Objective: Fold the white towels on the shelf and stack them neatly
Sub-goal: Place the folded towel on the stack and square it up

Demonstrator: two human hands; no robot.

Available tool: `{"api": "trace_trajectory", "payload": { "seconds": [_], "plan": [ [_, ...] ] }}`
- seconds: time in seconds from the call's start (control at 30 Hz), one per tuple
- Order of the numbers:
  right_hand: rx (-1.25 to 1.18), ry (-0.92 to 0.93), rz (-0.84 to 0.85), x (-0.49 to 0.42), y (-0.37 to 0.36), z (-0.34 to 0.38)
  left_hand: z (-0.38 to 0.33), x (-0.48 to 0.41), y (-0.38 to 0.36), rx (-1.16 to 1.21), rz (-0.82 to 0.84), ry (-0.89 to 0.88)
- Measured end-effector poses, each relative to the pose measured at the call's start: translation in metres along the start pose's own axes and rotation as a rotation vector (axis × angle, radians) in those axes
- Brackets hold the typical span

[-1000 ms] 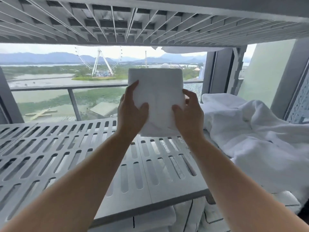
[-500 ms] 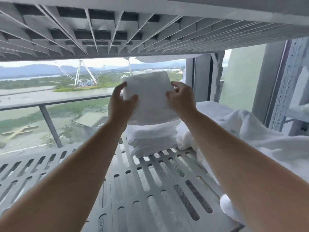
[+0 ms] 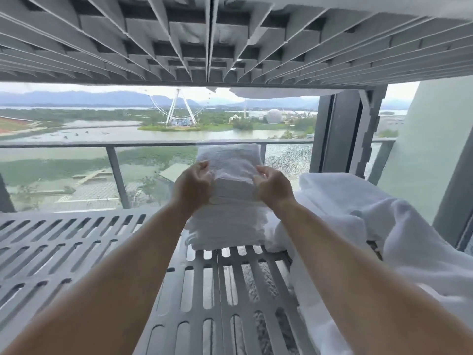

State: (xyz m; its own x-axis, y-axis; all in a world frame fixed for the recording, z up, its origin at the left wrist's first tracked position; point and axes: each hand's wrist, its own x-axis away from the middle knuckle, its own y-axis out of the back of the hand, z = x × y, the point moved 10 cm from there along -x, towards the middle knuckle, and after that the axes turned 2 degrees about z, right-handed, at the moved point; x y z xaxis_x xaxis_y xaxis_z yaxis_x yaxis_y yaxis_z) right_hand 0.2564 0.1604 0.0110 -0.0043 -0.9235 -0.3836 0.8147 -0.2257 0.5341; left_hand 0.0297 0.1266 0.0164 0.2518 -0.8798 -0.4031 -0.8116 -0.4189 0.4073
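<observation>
Folded towel (image 3: 227, 162) now lies on top of the stack (image 3: 227, 226); half a second ago it is in the air just above that stack; a second ago it is held up over bare shelf further left, with no stack in sight; so the carry is over and the towel is down, or very nearly down, on the pile.

Left hand (image 3: 192, 185) at the towel's near left corner, fingers curled onto the cloth; right hand (image 3: 275, 187) mirrors it at the near right corner; both grips narrow, each holding an edge of the folded towel; neither has let go.

Stack stands on the slatted shelf (image 3: 76, 252), toward the back edge, several folded layers deep; exact count not readable. Top towel seems to sit slightly further back than the layers under it, near edges not flush; a judgement only, since the hands cover the corners.

Loose towels (image 3: 384, 226) heaped on the right part of the shelf, crumpled and unfolded, touching the stack's right side low down. Upper shelf (image 3: 204, 47) close overhead; railing (image 3: 128, 144) and water beyond.

Meaning for the task: one more towel added, the placing step almost closed; what seems left here is to square the top layer and release. The heap says plenty of folding remains. Risks: withdrawing the hands could drag the top layer askew; the heap leaning on the stack could nudge it.
</observation>
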Motion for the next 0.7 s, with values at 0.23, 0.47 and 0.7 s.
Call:
{"api": "trace_trajectory", "payload": {
  "seconds": [0.23, 0.47, 0.7],
  "plan": [
    [-0.006, 0.289, -0.227, 0.019, 0.012, 0.029, -0.029, 0.013, 0.018, -0.077, -0.158, -0.220],
    [0.155, 0.079, -0.038, 0.012, -0.010, 0.010, 0.001, 0.010, 0.000, -0.236, -0.028, -0.112],
    [0.356, 0.042, -0.010, 0.021, -0.013, 0.015, 0.006, 0.016, -0.010, -0.308, 0.135, -0.107]
  ]
}}
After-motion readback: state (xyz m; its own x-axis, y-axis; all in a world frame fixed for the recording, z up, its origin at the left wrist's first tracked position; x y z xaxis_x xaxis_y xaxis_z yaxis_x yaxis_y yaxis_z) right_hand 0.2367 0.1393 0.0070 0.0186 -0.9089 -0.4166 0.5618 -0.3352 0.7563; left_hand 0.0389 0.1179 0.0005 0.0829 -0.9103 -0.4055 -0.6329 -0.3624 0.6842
